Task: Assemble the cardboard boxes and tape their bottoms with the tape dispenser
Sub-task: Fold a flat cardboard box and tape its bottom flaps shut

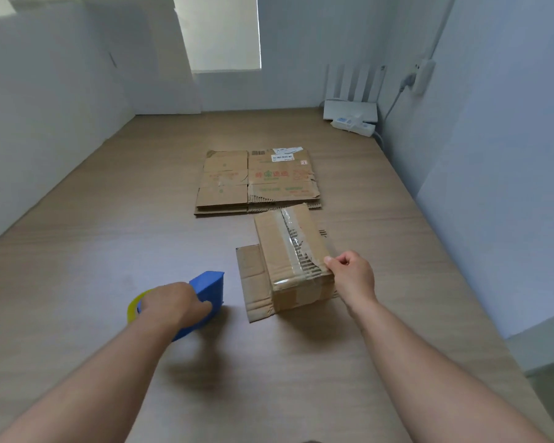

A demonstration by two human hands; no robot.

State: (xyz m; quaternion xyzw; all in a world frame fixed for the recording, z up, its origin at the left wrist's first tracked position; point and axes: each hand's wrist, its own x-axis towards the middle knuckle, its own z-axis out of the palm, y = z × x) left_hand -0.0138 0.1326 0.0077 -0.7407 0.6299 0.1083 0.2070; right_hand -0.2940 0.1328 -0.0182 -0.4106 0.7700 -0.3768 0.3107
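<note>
Already one box looks done and at least one more is waiting. To the left of the small box (288, 244), just beside it on the wooden table (109, 235), the left hand (173, 303) is wrapped around the blue tape dispenser (210, 287), fingers curled over its body, the yellowish tape roll (133, 306) sticking out behind the wrist. The dispenser's mouth is clear of the cardboard, so the taping stroke on this box seems finished.

Beyond the small box, slightly to its left, a stack of flattened boxes (256, 180) lies untouched. It shows at least two layers, with a shipping label, red and green print and old tape scraps. These are what I judge is left to fold up and tape.

The small box itself stands bottom-up near the middle of the table. It is worn, reused cardboard. A strip of clear tape (290, 231) runs along the centre seam and down the near face, over a torn patch where the corrugation shows. Its open flaps splay flat on the table, one flap (253, 279) plain on its left side.

At the box's near right top corner the right hand (352, 274) has thumb and curled forefinger pinched together on the edge, apparently at the tape end.

Far behind and right of the box sit a white router (349, 108) and power strip (354, 124).
</note>
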